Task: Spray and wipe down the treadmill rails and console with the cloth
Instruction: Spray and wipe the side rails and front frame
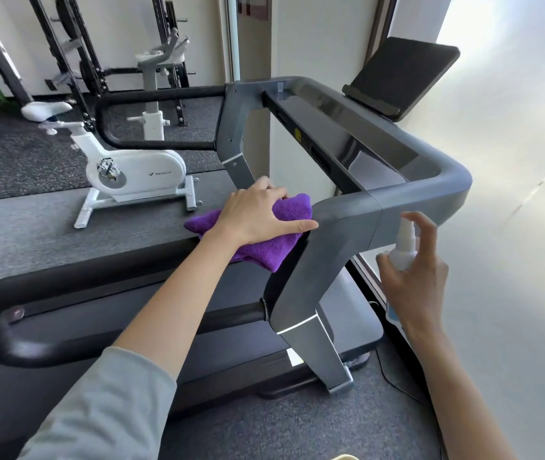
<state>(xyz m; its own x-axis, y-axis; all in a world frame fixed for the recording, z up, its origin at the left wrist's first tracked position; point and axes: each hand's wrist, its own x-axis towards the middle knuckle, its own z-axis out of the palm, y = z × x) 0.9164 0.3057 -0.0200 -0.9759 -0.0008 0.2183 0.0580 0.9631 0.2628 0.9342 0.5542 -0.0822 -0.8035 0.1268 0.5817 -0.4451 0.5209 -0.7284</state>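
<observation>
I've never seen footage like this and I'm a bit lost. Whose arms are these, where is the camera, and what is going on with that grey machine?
The camera sits on a person's head, looking forward and down, so the arms are their own. The grey machine is a treadmill, seen from beside its console. The left hand presses a purple cloth against the frame near the console corner. The right hand grips a small white spray bottle, a finger on its nozzle. Behind stands a white exercise bike.
</observation>
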